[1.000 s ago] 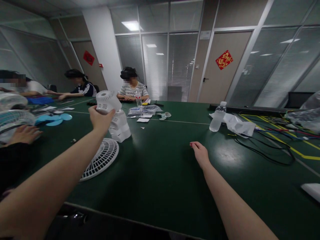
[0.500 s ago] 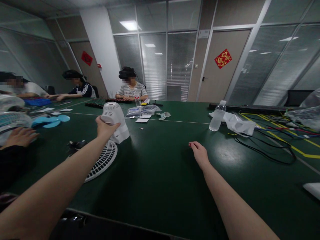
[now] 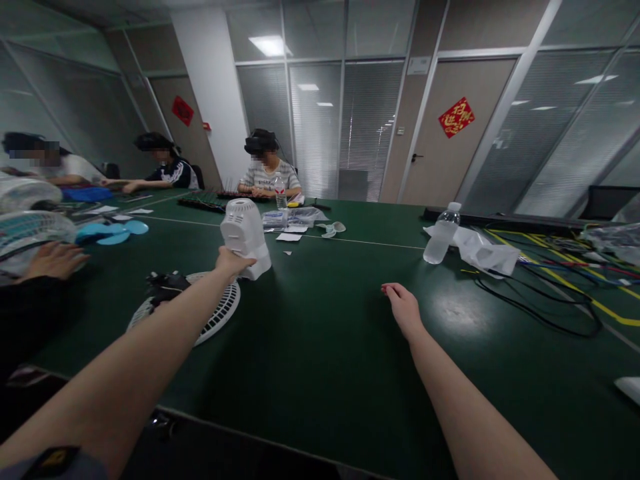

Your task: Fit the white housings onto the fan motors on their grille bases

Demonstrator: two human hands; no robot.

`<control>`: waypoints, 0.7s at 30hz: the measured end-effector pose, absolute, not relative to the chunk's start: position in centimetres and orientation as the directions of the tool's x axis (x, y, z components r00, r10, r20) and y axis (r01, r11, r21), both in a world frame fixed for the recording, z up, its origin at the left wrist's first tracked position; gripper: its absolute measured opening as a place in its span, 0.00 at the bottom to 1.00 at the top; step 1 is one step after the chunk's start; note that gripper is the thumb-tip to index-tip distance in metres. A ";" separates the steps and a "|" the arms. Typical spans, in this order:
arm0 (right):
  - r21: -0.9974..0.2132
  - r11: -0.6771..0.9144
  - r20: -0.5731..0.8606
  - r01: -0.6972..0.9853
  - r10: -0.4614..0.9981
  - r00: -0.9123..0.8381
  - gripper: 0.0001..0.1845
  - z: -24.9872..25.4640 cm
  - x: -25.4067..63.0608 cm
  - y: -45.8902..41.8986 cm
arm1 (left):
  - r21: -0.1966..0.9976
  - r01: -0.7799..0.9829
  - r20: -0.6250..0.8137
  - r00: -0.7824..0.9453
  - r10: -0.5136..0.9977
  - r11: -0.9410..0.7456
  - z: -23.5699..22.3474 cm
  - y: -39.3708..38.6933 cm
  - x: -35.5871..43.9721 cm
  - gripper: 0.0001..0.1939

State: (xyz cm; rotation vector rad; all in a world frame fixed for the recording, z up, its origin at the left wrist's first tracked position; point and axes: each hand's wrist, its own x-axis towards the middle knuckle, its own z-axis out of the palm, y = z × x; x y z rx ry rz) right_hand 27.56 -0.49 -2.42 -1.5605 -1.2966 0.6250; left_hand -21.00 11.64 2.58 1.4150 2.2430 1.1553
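My left hand (image 3: 231, 262) grips a white fan motor housing (image 3: 244, 235) from its near side; the housing stands on the green table (image 3: 320, 333). Just left of it a white round fan grille (image 3: 213, 313) lies flat, partly hidden by my left forearm, with a small black part (image 3: 165, 283) on it. My right hand (image 3: 401, 308) rests flat on the table, fingers apart and holding nothing.
A clear water bottle (image 3: 441, 235) stands by crumpled white plastic (image 3: 487, 252). Tangled cables (image 3: 550, 293) spread at the right. Small bags and papers (image 3: 290, 223) lie farther back. Three people sit along the far left; another person's hand (image 3: 53, 259) rests near blue fan blades (image 3: 113, 232).
My left hand has lowered the white motor housing from mid-air down onto the table beside the grille. My right hand has stayed still.
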 end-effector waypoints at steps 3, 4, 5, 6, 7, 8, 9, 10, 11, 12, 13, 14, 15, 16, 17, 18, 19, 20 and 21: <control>-0.902 0.032 0.177 0.430 0.936 0.303 0.15 -2.3 27.6 -0.6 | 0.771 0.604 0.164 -0.493 0.854 0.200 2.6 11.2 -18.0 0.42; -0.904 0.029 0.172 0.427 0.938 0.301 0.15 -2.3 27.6 -0.6 | 0.781 0.597 0.166 -0.481 0.861 0.183 2.5 11.0 -16.9 0.42; -0.905 0.026 0.168 0.425 0.939 0.299 0.15 -2.3 27.6 -0.6 | 0.790 0.591 0.171 -0.469 0.867 0.163 2.4 10.8 -15.7 0.42; -0.906 0.024 0.163 0.423 0.941 0.297 0.15 -2.3 27.6 -0.7 | 0.798 0.586 0.179 -0.453 0.873 0.141 2.3 10.7 -14.5 0.42; -0.906 0.022 0.160 0.422 0.942 0.295 0.15 -2.3 27.6 -0.7 | 0.806 0.581 0.186 -0.434 0.881 0.116 2.2 10.6 -13.3 0.41; -0.907 0.019 0.157 0.422 0.943 0.293 0.15 -2.2 27.6 -0.7 | 0.813 0.575 0.194 -0.415 0.889 0.092 2.0 10.6 -12.1 0.41; -0.907 0.017 0.154 0.421 0.944 0.293 0.15 -2.2 27.6 -0.8 | 0.819 0.570 0.200 -0.395 0.897 0.069 1.9 10.6 -10.9 0.41; -0.907 0.015 0.152 0.421 0.944 0.294 0.16 -2.1 27.6 -0.8 | 0.824 0.565 0.205 -0.376 0.904 0.048 1.7 10.7 -9.7 0.40; -0.907 0.014 0.151 0.421 0.944 0.294 0.16 -2.1 27.6 -0.8 | 0.828 0.560 0.209 -0.357 0.910 0.029 1.6 10.7 -8.5 0.40; -0.907 0.012 0.150 0.421 0.944 0.295 0.15 -2.1 27.6 -0.9 | 0.831 0.556 0.214 -0.338 0.917 0.011 1.5 10.7 -7.4 0.40; -0.907 0.010 0.148 0.421 0.943 0.297 0.15 -2.0 27.6 -0.9 | 0.834 0.552 0.218 -0.317 0.923 -0.008 1.4 10.7 -6.2 0.41; -0.908 0.008 0.147 0.420 0.943 0.299 0.15 -2.0 27.6 -0.9 | 0.837 0.547 0.222 -0.293 0.930 -0.028 1.4 10.7 -5.0 0.41; -0.908 0.006 0.146 0.419 0.942 0.302 0.15 -2.0 27.6 -0.9 | 0.839 0.542 0.227 -0.265 0.937 -0.050 1.3 10.6 -3.9 0.40; -0.909 0.005 0.146 0.417 0.941 0.305 0.16 -2.0 27.6 -0.9 | 0.841 0.536 0.232 -0.234 0.944 -0.074 1.3 10.4 -2.8 0.40; -0.909 0.005 0.146 0.416 0.940 0.307 0.16 -2.0 27.7 -0.9 | 0.842 0.530 0.237 -0.203 0.950 -0.097 1.3 10.2 -1.7 0.41; -0.910 0.007 0.148 0.415 0.940 0.309 0.16 -2.1 27.7 -0.8 | 0.844 0.524 0.240 -0.173 0.955 -0.117 1.2 10.0 -0.6 0.42; -0.910 0.012 0.152 0.414 0.939 0.308 0.16 -2.1 27.7 -0.8 | 0.845 0.517 0.242 -0.148 0.959 -0.134 1.2 9.7 0.5 0.44; -0.910 0.019 0.159 0.414 0.938 0.307 0.16 -2.1 27.7 -0.7 | 0.847 0.511 0.243 -0.126 0.962 -0.147 1.1 9.4 1.5 0.45; -0.910 0.027 0.167 0.414 0.938 0.305 0.16 -2.2 27.6 -0.6 | 0.849 0.504 0.244 -0.110 0.964 -0.157 0.9 9.2 2.5 0.47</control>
